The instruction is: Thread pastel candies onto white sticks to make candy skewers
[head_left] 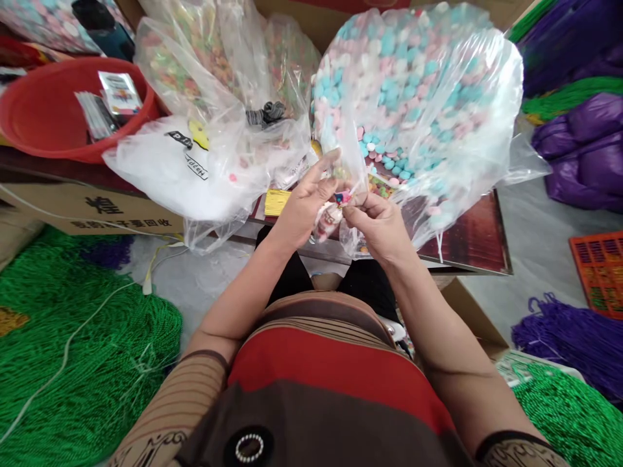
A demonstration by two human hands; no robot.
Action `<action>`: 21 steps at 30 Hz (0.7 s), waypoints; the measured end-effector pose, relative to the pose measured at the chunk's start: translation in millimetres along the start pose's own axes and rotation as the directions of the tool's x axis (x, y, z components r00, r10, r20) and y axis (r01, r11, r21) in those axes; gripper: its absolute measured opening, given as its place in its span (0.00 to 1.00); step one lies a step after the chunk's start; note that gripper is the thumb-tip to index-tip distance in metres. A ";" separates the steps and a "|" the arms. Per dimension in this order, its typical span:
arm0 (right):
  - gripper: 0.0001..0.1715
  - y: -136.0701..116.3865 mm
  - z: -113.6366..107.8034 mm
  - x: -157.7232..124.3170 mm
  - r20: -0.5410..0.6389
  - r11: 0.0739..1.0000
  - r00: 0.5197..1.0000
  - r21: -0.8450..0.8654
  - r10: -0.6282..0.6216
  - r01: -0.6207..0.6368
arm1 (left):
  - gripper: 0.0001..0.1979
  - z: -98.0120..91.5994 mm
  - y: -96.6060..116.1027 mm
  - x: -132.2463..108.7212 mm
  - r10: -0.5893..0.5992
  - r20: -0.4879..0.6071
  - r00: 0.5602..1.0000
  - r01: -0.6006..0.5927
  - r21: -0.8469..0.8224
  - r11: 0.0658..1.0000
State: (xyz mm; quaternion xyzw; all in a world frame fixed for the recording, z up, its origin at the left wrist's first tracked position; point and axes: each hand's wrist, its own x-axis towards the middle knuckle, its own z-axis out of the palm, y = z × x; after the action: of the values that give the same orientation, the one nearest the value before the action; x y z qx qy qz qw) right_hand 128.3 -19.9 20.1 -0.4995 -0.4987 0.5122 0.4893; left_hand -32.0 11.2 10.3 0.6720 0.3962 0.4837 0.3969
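Striped top (331, 370), nearest the camera, fills the lower centre. Green beads (73, 363) are heaped on the floor to the left, purple beads (574, 337) to the right, with an orange crate (598, 272) beyond them. Both forearms reach forward and meet over the lap. Left hand (304, 207): fingers curled round a small clear packet (328, 220), forefinger stretched out above it. Right hand (382, 224): thumb and fingertips pinched tight on the packet's top, where a bit of pink and blue shows. The packet is held between the two hands, in the air just before the near edge of a dark red board (467, 240). Gold ties (277, 201) lie on the board, left of the hands. A white bag (170, 168) slumps over a cardboard box (97, 207). Candy bag (413, 97): large, clear, full of pink, blue and white pieces, standing just behind the hands. Red basin (43, 117), far left, holds flat sachets.
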 end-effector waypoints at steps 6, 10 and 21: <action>0.06 0.5 -4.8 8.2 -0.294 0.925 0.911 -0.334 -0.287 0.184 | 0.24 -4.3 48.6 -15.5 0.040 0.087 0.995 -0.031 -0.103 0.994; 0.06 -5.3 -1.7 0.8 -0.269 0.885 0.895 -0.405 -0.355 0.230 | 0.34 9.4 31.7 -13.7 -0.326 0.158 0.932 0.352 -0.191 0.916; 0.14 11.1 -20.2 -19.7 -0.075 0.999 0.997 -0.041 0.018 -0.021 | 0.10 2.0 34.4 -22.4 -0.096 0.295 0.951 0.077 0.076 0.994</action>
State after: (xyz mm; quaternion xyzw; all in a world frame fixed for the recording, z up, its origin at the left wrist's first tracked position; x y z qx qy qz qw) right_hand 149.0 -39.5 9.5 -0.5332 -0.4856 0.4876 0.4921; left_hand -29.9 -22.4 33.9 0.7313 0.3761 0.3462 0.4515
